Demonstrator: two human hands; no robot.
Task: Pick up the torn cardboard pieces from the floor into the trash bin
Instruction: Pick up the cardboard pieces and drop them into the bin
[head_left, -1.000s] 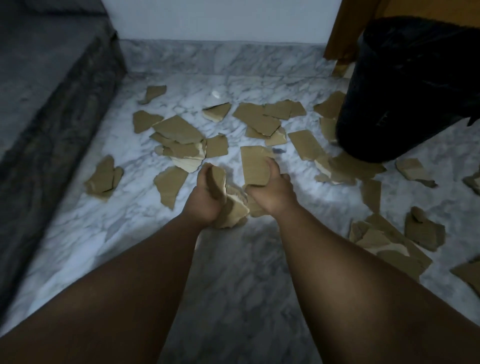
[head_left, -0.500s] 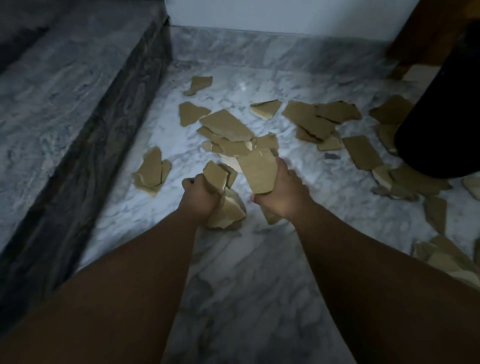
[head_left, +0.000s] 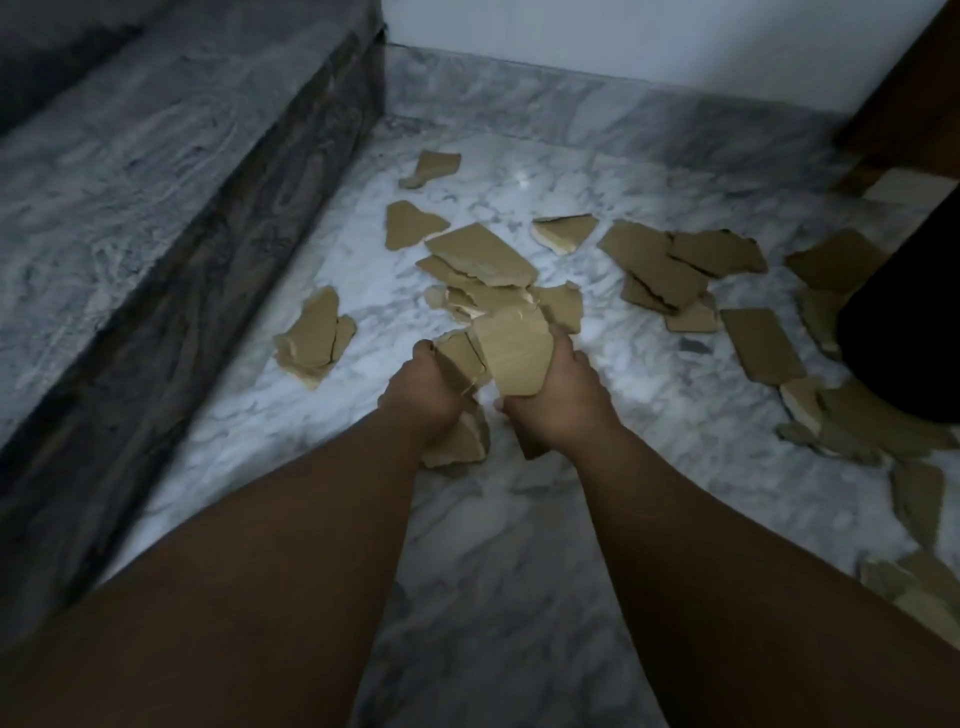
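Several torn brown cardboard pieces lie scattered over the white marble floor (head_left: 519, 571). My left hand (head_left: 423, 397) grips a bundle of cardboard pieces (head_left: 460, 358), some of which hang below the fist. My right hand (head_left: 558, 400) grips a large flat cardboard piece (head_left: 514, 348), held upright right beside the left bundle. A pile of loose pieces (head_left: 483, 265) lies just beyond both hands. The black trash bin (head_left: 904, 322) stands at the right edge, only partly in view.
A raised grey marble step (head_left: 156, 208) runs along the left side. A white wall (head_left: 623, 36) closes the back. Brown wood (head_left: 914, 83) stands at the far right corner. More cardboard scraps (head_left: 857, 421) lie around the bin's base and at the right edge.
Both hands have risen and moved forward with their cardboard pieces, and now hold them close together. The view has swung left, so the bin slid to the right edge.
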